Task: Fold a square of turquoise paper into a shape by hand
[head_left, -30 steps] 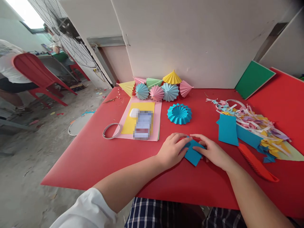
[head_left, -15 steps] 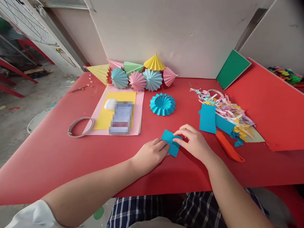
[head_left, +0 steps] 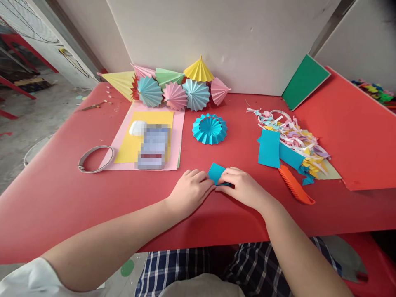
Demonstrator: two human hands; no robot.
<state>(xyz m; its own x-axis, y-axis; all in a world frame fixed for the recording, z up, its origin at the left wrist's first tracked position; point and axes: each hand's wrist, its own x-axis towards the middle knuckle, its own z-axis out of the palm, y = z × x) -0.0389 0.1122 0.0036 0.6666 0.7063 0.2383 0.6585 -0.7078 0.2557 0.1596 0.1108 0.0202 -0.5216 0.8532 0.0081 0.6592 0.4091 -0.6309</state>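
Note:
A small piece of bright blue paper (head_left: 215, 172) lies between my hands near the front of the red table. My left hand (head_left: 191, 192) pinches its near left edge. On the right side, my right hand (head_left: 243, 186) grips the same paper between thumb and fingers, and the near edge looks folded over. The fingertips of both hands almost meet, hiding part of the paper. Beyond them sits a pleated blue paper ring (head_left: 210, 129). Another blue paper rectangle (head_left: 269, 148) lies to the right, beside an orange toothed plastic tool (head_left: 295, 184).
Several folded paper umbrellas (head_left: 175, 97) stand along the back wall. At left, a phone (head_left: 154, 146), blurred out, rests on yellow and pink sheets (head_left: 123, 144) near a tape ring (head_left: 83, 159). Paper scraps (head_left: 291, 132) are heaped at right, before a leaning red board (head_left: 349, 136).
My right hand has come down to the paper's near right edge and grips it. The paper's near part has been folded up, so less of it shows. The view has tilted slightly.

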